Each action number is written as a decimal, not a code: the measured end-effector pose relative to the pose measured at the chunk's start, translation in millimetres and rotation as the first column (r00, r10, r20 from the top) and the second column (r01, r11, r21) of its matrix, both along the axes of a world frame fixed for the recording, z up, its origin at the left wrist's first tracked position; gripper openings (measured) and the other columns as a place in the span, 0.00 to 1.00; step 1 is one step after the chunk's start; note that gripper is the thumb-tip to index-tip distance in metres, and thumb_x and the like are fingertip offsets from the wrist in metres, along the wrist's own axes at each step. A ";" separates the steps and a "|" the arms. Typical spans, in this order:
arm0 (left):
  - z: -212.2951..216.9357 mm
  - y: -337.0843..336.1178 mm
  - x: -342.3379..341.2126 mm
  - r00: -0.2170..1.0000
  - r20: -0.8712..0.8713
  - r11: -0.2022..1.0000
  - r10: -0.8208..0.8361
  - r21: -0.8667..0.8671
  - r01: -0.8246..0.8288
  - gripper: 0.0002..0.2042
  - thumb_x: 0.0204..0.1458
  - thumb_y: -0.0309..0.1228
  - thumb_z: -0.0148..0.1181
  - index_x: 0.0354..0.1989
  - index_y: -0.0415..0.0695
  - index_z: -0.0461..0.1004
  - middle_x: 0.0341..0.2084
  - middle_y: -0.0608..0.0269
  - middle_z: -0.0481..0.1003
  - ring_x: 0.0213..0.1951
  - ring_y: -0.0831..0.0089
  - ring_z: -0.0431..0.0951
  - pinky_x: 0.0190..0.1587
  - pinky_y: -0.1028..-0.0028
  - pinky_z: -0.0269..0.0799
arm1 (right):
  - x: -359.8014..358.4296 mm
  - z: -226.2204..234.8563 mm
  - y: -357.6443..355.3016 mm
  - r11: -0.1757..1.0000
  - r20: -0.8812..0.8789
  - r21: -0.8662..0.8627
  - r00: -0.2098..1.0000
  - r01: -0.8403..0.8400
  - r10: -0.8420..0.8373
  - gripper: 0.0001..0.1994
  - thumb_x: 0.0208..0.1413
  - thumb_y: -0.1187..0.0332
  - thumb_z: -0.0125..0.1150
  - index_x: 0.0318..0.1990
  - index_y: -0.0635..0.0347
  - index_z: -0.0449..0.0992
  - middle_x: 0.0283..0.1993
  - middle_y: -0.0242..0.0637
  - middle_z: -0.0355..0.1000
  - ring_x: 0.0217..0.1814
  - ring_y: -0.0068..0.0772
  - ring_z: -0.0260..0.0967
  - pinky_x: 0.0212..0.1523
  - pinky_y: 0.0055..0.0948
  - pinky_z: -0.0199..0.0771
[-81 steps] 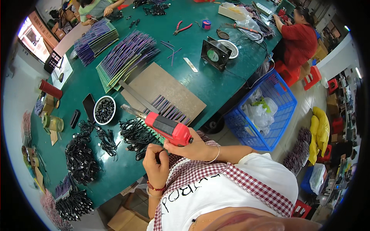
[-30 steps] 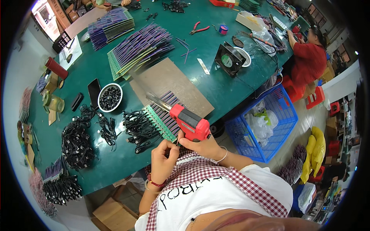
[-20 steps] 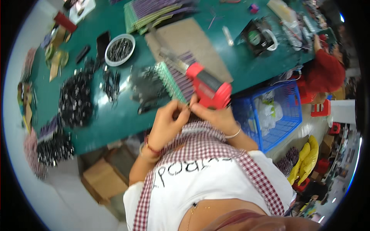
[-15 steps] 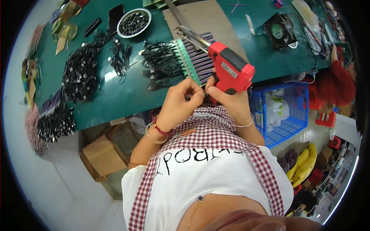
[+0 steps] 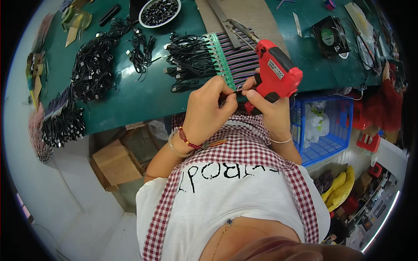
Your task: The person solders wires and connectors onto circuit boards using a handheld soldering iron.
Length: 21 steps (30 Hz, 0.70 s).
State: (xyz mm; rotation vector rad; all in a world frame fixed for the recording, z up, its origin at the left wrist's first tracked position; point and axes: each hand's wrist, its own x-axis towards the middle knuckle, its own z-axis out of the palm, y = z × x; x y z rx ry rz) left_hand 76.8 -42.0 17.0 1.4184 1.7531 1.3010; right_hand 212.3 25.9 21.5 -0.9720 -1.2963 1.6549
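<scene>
My right hand point(image 5: 273, 114) is wrapped round the handle of a red and black soldering gun point(image 5: 278, 69), its metal tip pointing to the far left over the bench. The thumb and forefinger of that hand also come close together beside my left hand point(image 5: 207, 106). The left fingers are pinched at the near end of a row of small green circuit boards point(image 5: 221, 56); a small dark bit shows at the fingertips, too small to name. Black cables point(image 5: 187, 54) with metal plugs fan out left of the boards, and striped thin wires point(image 5: 244, 65) run off to the right.
On the green bench point(image 5: 143, 102) lie a bowl of small black parts point(image 5: 160, 13), cable heaps point(image 5: 93, 69), a metal ruler point(image 5: 224, 21) on cardboard and a black fan point(image 5: 329, 37). A blue crate point(image 5: 326, 148) stands below the edge; a person in a red sleeve point(image 5: 385, 106) is at right.
In the picture, the bench things sit higher and slightly to the right. My hands have come up against the near end of the board row, the soldering gun still in the right one.
</scene>
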 end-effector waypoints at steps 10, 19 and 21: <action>4.2 3.4 1.3 0.999 0.045 0.999 -0.028 -0.022 0.029 0.05 0.43 0.19 0.58 0.25 0.37 0.67 0.20 0.63 0.68 0.20 0.76 0.70 0.23 0.78 0.64 | 5.4 -5.7 2.6 0.993 0.049 -0.011 0.992 -0.115 0.116 0.06 0.48 0.75 0.61 0.33 0.63 0.72 0.27 0.27 0.68 0.25 0.14 0.63 0.26 0.17 0.64; -5.4 8.0 -13.9 0.969 -0.231 0.995 0.090 -0.016 -0.096 0.04 0.43 0.20 0.59 0.26 0.38 0.69 0.24 0.62 0.69 0.22 0.72 0.71 0.24 0.76 0.66 | 18.2 -15.0 5.9 0.991 0.061 -0.048 0.990 -0.122 0.124 0.19 0.48 0.77 0.60 0.48 0.67 0.65 0.32 0.35 0.71 0.33 0.24 0.69 0.36 0.23 0.69; -11.9 9.5 -18.8 0.937 -0.342 0.996 0.062 -0.043 -0.082 0.05 0.42 0.22 0.59 0.26 0.40 0.69 0.31 0.62 0.69 0.23 0.70 0.71 0.25 0.75 0.67 | 26.2 -19.3 3.5 0.998 -0.020 -0.040 0.999 -0.043 0.042 0.15 0.50 0.75 0.59 0.47 0.67 0.67 0.32 0.34 0.71 0.33 0.23 0.69 0.35 0.21 0.70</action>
